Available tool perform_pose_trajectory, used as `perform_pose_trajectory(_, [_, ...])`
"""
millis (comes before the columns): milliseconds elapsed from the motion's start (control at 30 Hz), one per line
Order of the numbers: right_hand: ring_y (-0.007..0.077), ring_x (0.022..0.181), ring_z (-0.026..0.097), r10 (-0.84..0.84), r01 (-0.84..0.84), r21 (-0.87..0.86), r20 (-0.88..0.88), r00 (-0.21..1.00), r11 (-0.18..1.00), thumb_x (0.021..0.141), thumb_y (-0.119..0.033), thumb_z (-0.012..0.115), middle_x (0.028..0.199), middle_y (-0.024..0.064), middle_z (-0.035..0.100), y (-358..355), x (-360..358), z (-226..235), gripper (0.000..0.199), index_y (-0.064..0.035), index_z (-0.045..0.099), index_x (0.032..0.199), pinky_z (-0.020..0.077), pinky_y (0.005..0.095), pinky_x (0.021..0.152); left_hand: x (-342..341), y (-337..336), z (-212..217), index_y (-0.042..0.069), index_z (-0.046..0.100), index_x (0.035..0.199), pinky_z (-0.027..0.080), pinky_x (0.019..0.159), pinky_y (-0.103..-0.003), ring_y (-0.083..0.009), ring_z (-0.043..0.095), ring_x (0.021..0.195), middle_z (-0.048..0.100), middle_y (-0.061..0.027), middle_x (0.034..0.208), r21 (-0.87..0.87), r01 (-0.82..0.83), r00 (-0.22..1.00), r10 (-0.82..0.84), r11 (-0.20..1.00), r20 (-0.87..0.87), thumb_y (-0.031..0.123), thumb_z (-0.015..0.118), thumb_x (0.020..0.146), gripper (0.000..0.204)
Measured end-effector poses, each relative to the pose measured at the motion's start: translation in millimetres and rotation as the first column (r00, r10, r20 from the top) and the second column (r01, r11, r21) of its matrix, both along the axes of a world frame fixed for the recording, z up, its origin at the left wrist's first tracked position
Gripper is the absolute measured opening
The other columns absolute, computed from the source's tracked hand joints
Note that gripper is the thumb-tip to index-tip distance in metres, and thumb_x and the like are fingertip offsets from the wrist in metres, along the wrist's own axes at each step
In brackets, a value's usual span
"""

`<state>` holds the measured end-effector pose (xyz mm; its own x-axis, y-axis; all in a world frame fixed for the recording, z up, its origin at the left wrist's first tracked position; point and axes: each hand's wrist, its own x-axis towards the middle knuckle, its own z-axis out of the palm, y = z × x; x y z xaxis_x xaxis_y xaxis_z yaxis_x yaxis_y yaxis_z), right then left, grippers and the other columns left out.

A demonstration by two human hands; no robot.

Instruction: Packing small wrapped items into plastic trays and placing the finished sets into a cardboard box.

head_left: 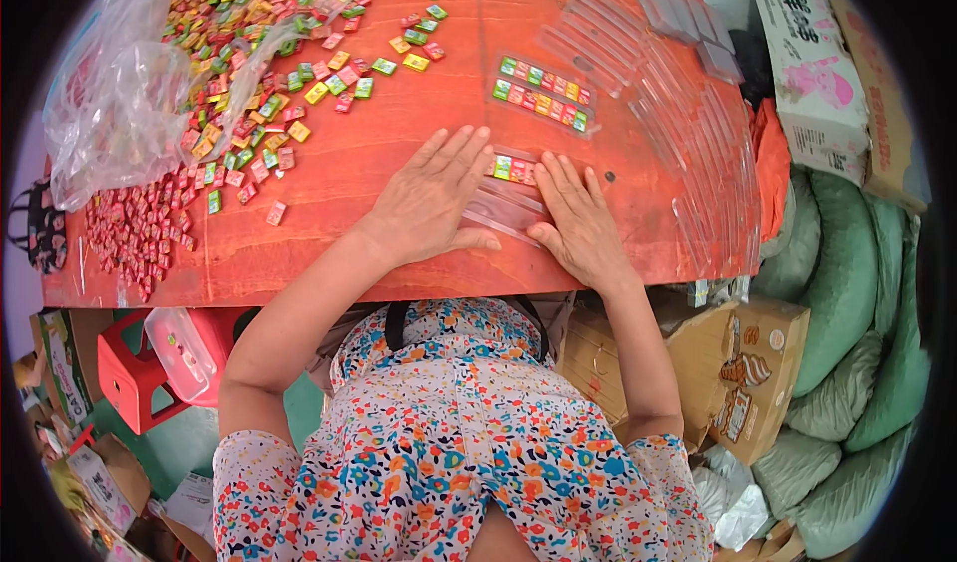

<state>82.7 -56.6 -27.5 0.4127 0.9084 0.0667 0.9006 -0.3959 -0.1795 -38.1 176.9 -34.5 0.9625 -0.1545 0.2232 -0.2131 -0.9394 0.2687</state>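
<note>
A clear plastic tray (504,210) with long grooves lies on the red table in front of me. Its far groove holds a row of small wrapped sweets (514,169), green, yellow and red. My left hand (431,201) rests flat at the tray's left end, fingers stretched out and thumb over the near grooves. At the right end lies my right hand (580,218), fingers extended and touching the row's end. Both palms cover parts of the tray and perhaps more sweets. Just beyond, another clear tray (546,111) carries two rows of the same sweets.
A big heap of loose sweets (239,23) covers the far left, beside a clear plastic bag (120,113). Small red pieces (140,218) are piled nearer. Several clear trays (688,133) overlap at the right. Cartons (743,373) and green sacks (837,283) stand beyond the table's right edge.
</note>
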Motion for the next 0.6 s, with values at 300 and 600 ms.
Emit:
perform_pose_trajectory(300, [0.032, 0.15, 0.024, -0.087, 0.087, -0.063, 0.01, 0.996, 0.994, 0.101, -0.041, 0.046, 0.161, 0.0168, 0.027, -3, 43, -2, 0.067, -0.0031, 0.029, 0.154, 0.0139, 0.0509, 0.122, 49, -21, -10, -0.005, 0.04, 0.145, 0.017, 0.122, -0.049, -0.0353, 0.026, 0.148, 0.035, -0.0218, 0.156, -0.081, -0.104, 0.988, 0.113, 0.991, 0.105, 0.072, 0.052, 0.084, 0.099])
perform_pose_trajectory(600, [0.0321, 0.146, 0.032, 0.158, -0.157, 0.096, -0.007, 0.987, 0.983, 0.1, -0.039, 0.05, 0.157, 0.0184, 0.035, 95, 15, 27, 0.064, -0.0037, 0.035, 0.151, 0.0171, 0.0481, 0.122, -75, 46, 3, -0.001, 0.035, 0.149, 0.018, 0.121, -0.051, -0.0369, 0.027, 0.147, 0.031, -0.0207, 0.158, -0.05, -0.533, 0.836, 0.535, 0.845, 0.12, 0.053, 0.062, 0.089, 0.085])
